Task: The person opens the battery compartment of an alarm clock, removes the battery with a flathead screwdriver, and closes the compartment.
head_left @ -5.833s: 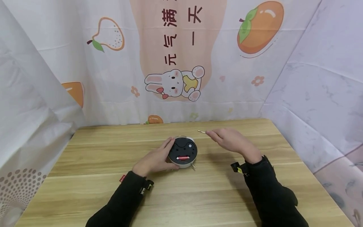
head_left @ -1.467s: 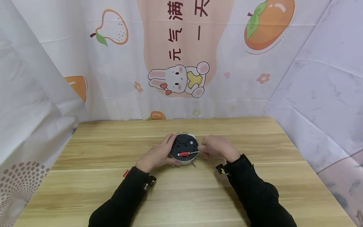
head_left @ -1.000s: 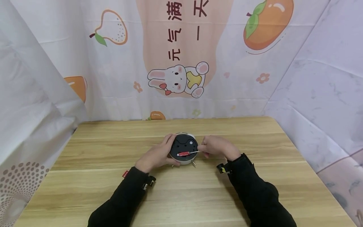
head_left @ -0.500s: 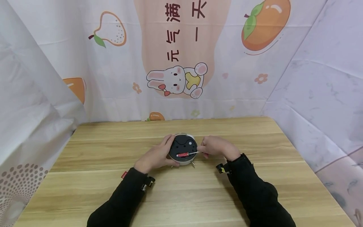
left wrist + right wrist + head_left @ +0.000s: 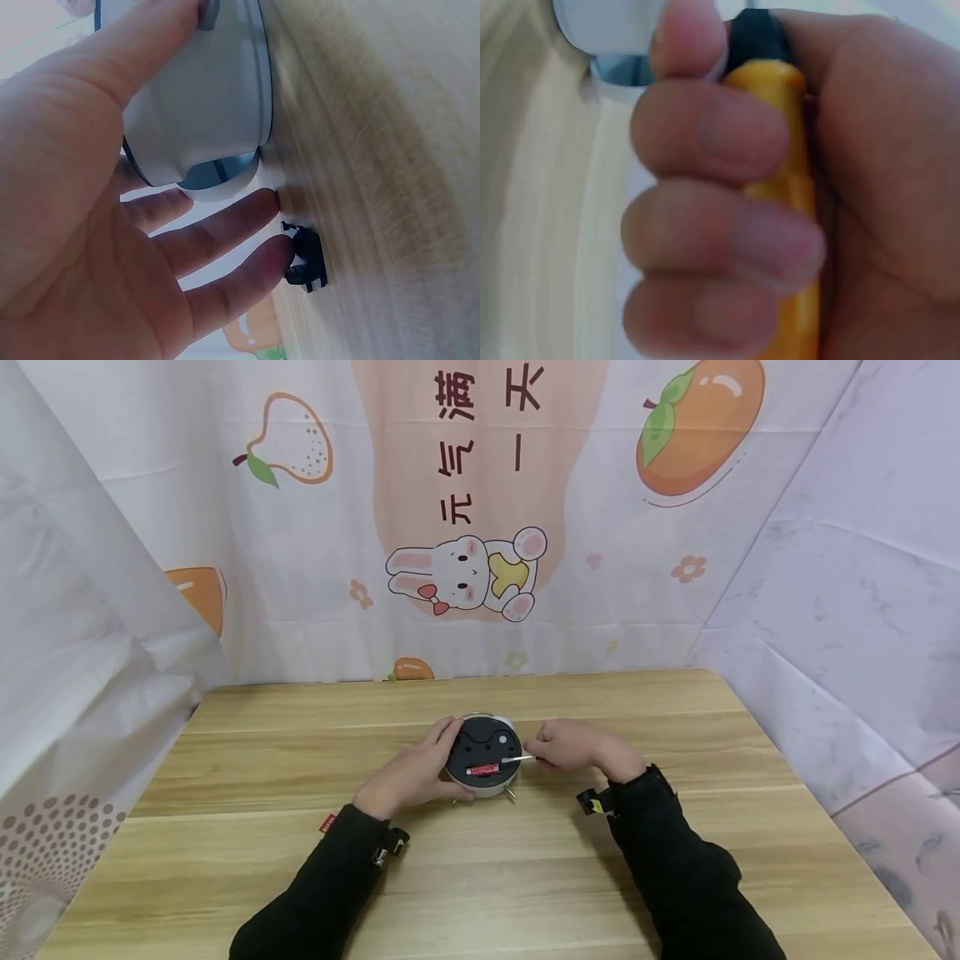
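Gripping the clock by its left side in the head view, your left hand has it back-up on the table, red battery in its back; right of the clock, your right hand pinches a screwdriver. Left wrist: thumb on the clock, other fingers spread, black clip thing near it. Right wrist: fingers wrapped round the yellow handle.

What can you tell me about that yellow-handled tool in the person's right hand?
The tool has an orange-yellow handle, seemingly plastic, a black collar and a thin, metallic-looking shaft. The right hand grips it, fingers curled round the handle. Its shaft points to the person's left, over a round device, ending near the red battery; whether the tip touches anything is too small to tell.
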The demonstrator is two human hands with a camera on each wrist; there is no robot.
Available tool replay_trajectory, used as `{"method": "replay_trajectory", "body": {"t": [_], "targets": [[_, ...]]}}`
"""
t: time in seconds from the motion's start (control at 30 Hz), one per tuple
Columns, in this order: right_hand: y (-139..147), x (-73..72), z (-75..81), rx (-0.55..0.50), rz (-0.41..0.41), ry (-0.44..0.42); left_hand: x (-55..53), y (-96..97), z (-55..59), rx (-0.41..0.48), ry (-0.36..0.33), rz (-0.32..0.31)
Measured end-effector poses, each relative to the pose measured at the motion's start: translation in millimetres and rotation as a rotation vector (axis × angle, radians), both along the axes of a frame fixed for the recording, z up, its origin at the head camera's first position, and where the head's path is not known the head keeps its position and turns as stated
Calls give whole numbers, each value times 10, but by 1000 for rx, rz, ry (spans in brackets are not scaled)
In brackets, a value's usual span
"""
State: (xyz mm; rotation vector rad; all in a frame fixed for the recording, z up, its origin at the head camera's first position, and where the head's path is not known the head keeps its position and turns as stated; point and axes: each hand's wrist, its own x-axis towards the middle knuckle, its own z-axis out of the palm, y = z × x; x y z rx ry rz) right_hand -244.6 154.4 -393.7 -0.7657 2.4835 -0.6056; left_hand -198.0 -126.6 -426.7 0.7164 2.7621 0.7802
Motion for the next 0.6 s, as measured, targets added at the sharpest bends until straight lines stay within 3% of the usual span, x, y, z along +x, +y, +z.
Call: {"method": "replay_trajectory", "body": {"t": [0.23, 0.43, 0.6], "targets": [[99, -41, 66, -72, -74, 26, -5, -5, -13, 0, 15, -3], [200, -81, 53, -162, -75, 87, -3, -12, -15, 2, 17, -8], [283, -115, 27, -174, -75, 112, -7, -12, -23, 11, 26, -18]]}}
